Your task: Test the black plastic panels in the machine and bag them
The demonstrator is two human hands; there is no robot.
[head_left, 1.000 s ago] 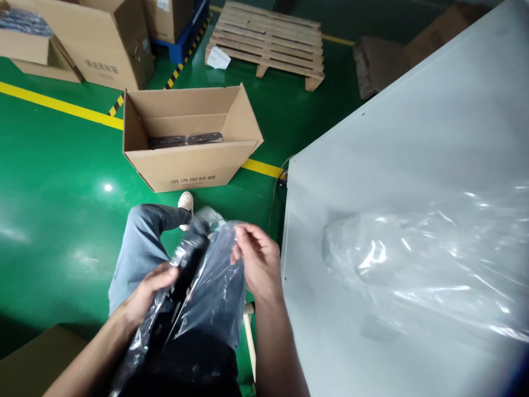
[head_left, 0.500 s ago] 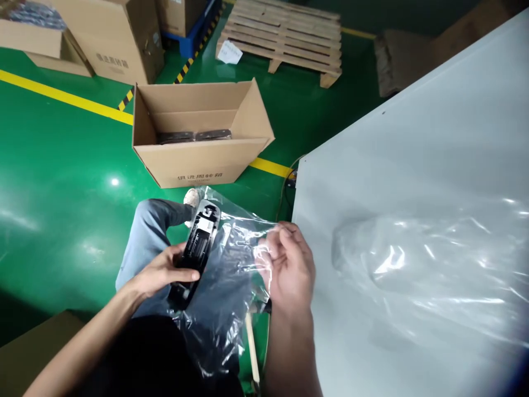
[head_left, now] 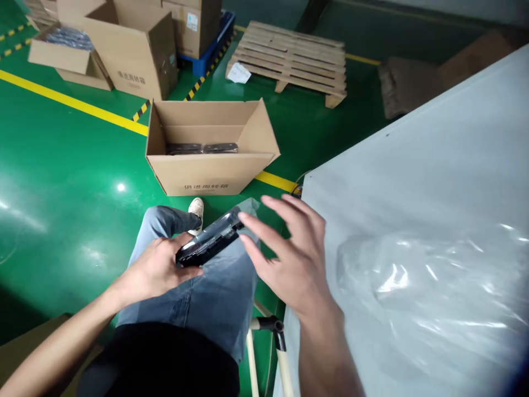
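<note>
My left hand (head_left: 159, 267) grips one end of a long black plastic part (head_left: 212, 242), which is tilted up to the right above my lap. Clear plastic film (head_left: 250, 207) shows around the part's far end, partly hidden behind fingers. My right hand (head_left: 289, 248) is beside that far end with its fingers spread; the index fingertip is close to the part, and I cannot tell whether it touches. What exactly the black part belongs to does not show.
An open cardboard box (head_left: 210, 171) holding dark wrapped parts stands on the green floor ahead. On my right is a grey-white tabletop (head_left: 330, 198) with clear plastic bags (head_left: 430, 281) on it. More cartons (head_left: 136, 66) and a wooden pallet (head_left: 289, 60) are farther back.
The bag that my right hand stretched out now lies folded against the black part. My right hand has let go and its fingers have spread. The part has turned toward the right.
</note>
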